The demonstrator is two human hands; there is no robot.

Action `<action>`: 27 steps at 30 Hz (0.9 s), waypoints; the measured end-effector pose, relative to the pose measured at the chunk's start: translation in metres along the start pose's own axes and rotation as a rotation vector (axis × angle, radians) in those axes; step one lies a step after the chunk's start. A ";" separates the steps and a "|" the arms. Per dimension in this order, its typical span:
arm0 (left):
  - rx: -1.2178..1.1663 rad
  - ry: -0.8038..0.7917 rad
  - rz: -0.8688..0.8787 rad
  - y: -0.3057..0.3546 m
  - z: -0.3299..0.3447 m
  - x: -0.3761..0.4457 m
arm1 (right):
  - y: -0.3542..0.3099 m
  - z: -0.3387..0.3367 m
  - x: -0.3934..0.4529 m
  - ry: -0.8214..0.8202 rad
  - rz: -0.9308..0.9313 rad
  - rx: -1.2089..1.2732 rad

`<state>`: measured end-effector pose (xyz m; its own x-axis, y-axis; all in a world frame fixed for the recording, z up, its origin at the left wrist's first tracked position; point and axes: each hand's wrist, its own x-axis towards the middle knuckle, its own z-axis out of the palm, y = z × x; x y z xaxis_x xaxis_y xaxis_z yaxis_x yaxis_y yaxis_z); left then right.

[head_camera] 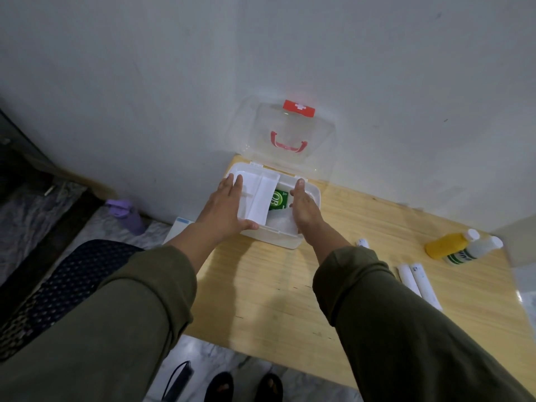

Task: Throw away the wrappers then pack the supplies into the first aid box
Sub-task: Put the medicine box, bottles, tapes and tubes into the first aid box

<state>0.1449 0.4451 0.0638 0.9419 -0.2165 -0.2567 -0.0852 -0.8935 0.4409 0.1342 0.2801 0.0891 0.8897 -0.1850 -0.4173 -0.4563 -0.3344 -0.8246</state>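
Observation:
The white first aid box (pixel 290 242) stands open at the far left of the wooden table (pixel 275 300), its clear lid (pixel 290 132) leaning back against the wall. My left hand (pixel 223 210) lies on the left half of a white inner tray (pixel 259 198), thumb hooked on its front edge. My right hand (pixel 304 210) reaches into the box's right side, fingers curled down and hidden. A green packet (pixel 279 200) shows inside between my hands. A yellow bottle (pixel 446 245), a white bottle (pixel 475 250) and white wrapped rolls (pixel 417 282) lie on the table to the right.
The wall runs directly behind the box. A purple bottle (pixel 127 216) and a white-and-blue flat item (pixel 179 227) lie on the floor left of the table. A black object (pixel 179 378) and my feet are below the table's near edge.

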 end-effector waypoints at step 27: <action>0.010 -0.021 0.025 0.003 -0.003 -0.005 | -0.001 0.003 0.012 -0.142 0.192 0.020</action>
<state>0.1410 0.4445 0.0688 0.9324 -0.2470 -0.2641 -0.1118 -0.8915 0.4389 0.1451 0.2814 0.0839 0.7805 -0.1109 -0.6152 -0.6178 -0.2870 -0.7321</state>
